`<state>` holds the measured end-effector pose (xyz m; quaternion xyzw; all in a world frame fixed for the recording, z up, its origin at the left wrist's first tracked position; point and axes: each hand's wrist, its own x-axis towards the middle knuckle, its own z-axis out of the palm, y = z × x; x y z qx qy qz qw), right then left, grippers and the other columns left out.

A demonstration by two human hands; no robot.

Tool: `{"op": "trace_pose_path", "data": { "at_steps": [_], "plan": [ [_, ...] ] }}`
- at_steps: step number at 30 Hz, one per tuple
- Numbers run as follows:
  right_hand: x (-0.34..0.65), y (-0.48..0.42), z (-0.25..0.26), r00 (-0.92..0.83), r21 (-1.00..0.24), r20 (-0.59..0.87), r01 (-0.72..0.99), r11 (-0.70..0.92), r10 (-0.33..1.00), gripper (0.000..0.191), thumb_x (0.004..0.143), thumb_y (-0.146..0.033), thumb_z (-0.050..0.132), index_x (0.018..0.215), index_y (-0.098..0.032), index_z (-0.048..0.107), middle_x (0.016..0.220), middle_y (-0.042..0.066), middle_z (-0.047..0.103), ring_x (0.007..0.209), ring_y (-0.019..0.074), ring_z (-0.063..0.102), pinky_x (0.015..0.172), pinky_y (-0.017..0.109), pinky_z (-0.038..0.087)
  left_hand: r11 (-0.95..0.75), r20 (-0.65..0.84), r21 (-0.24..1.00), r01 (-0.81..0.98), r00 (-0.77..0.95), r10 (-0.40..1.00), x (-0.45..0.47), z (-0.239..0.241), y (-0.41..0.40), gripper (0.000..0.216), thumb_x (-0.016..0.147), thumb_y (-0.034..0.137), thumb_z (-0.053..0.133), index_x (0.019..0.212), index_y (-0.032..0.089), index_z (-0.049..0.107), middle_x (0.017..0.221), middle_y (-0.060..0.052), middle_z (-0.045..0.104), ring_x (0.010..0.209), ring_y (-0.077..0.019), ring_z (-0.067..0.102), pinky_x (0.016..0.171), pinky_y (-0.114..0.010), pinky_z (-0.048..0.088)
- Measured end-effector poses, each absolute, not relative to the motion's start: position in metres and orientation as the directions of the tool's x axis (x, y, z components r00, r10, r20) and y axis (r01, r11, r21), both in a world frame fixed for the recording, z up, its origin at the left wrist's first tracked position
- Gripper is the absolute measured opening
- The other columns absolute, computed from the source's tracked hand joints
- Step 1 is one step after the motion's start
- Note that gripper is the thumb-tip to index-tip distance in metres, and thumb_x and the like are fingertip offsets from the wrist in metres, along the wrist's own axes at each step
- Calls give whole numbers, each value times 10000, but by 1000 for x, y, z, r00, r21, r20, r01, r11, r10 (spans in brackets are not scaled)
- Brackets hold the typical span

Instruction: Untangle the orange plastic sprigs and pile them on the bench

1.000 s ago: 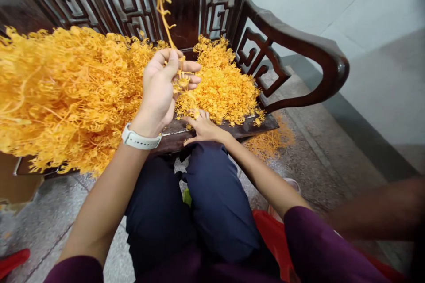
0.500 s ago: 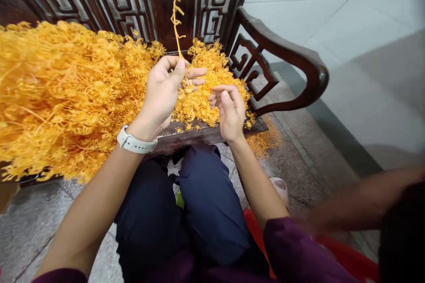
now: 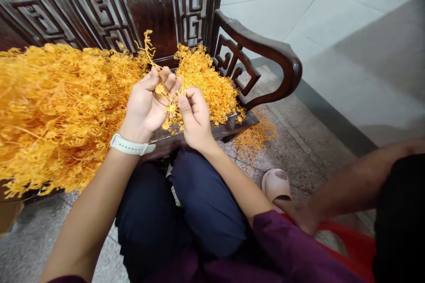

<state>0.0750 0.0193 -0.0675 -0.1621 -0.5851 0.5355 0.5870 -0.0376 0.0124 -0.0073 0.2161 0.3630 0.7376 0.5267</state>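
Observation:
An orange-yellow plastic flower stem (image 3: 148, 49) stands up out of my left hand (image 3: 141, 104), pinched between thumb and fingertips, palm turned up. Spidery flower heads (image 3: 172, 108) hang from its lower part across that palm. My right hand (image 3: 196, 117) pinches at these flower heads with thumb and bent forefinger; exactly what lies between its fingertips is partly hidden. To the left of my hands spreads a large heap of stems with flower heads (image 3: 66, 106). Just behind my right hand lies a smaller pile of loose flower heads (image 3: 214, 90).
Both heaps rest on a dark carved wooden bench (image 3: 237, 126) with a curved armrest (image 3: 262, 48). More orange pieces (image 3: 255, 137) lie on the floor beyond its end. At right are another person's leg (image 3: 352, 181), a pale slipper (image 3: 275, 183) and a red stool (image 3: 355, 239).
My right hand has moved in from the right and closed at the flower heads. My left hand has lowered and turned palm up, still pinching the stem. The view has shifted slightly right.

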Motion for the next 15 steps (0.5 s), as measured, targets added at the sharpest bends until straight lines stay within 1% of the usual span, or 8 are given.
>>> {"op": "trace_pose_path", "data": {
  "at_steps": [2, 3, 5, 7, 9, 11, 13, 15],
  "plan": [
    [76, 17, -74, -310, -789, 526, -524, 320, 792, 243, 1084, -481, 541, 986, -259, 542, 907, 3, 480, 799, 155, 508, 769, 318, 479, -179, -110, 724, -666, -367, 924, -35, -3, 13, 266, 1022, 63, 511, 823, 217, 599, 826, 17, 756, 801, -103, 769, 856, -212, 628],
    [76, 16, -78, -343, -784, 527, -550, 288, 778, 241, 1083, -484, 540, 990, -262, 543, 908, 6, 484, 793, 160, 503, 756, 321, 475, -170, -134, 700, -694, -362, 922, -33, 0, 12, 290, 1011, 27, 491, 811, 213, 588, 767, 31, 725, 713, -80, 737, 806, -185, 620],
    [79, 17, -84, -404, -789, 527, -560, 253, 748, 277, 1072, -517, 536, 965, -261, 535, 909, 15, 486, 797, 174, 493, 754, 335, 473, -138, -183, 643, -753, -326, 928, -29, 6, 11, 345, 986, -46, 437, 781, 206, 552, 634, 59, 619, 527, -31, 613, 642, -115, 563],
    [82, 19, -88, -432, -797, 536, -542, 265, 726, 336, 1053, -563, 532, 919, -255, 514, 919, 29, 486, 842, 196, 499, 806, 365, 487, -109, -212, 600, -792, -289, 934, -26, 11, 10, 382, 983, -79, 388, 764, 204, 524, 554, 76, 508, 411, -11, 470, 492, -83, 463],
    [83, 20, -90, -430, -788, 552, -550, 278, 714, 351, 1040, -567, 534, 892, -251, 497, 934, 42, 477, 906, 218, 509, 884, 405, 493, -99, -212, 603, -792, -278, 937, -24, 13, 10, 383, 993, -71, 394, 760, 208, 510, 539, 78, 464, 381, -13, 401, 428, -87, 405],
    [83, 20, -91, -406, -749, 576, -610, 259, 709, 307, 1035, -508, 546, 881, -249, 494, 931, 47, 455, 933, 229, 504, 937, 435, 485, -96, -195, 646, -758, -285, 938, -22, 13, 11, 361, 992, -57, 454, 758, 213, 505, 553, 75, 463, 386, -18, 382, 422, -104, 396],
    [82, 19, -92, -373, -695, 591, -686, 216, 715, 263, 1024, -446, 557, 865, -248, 487, 918, 45, 430, 918, 229, 493, 956, 451, 479, -78, -206, 687, -722, -296, 933, -20, 12, 12, 347, 998, -30, 501, 757, 219, 499, 563, 69, 458, 394, -30, 373, 420, -126, 391],
    [82, 18, -94, -362, -666, 581, -726, 169, 729, 264, 1007, -436, 565, 850, -248, 467, 911, 46, 421, 898, 229, 496, 953, 463, 487, -53, -240, 698, -714, -303, 922, -18, 10, 13, 339, 1024, 4, 494, 766, 224, 503, 567, 63, 447, 398, -44, 362, 414, -150, 384]
  ]
}}
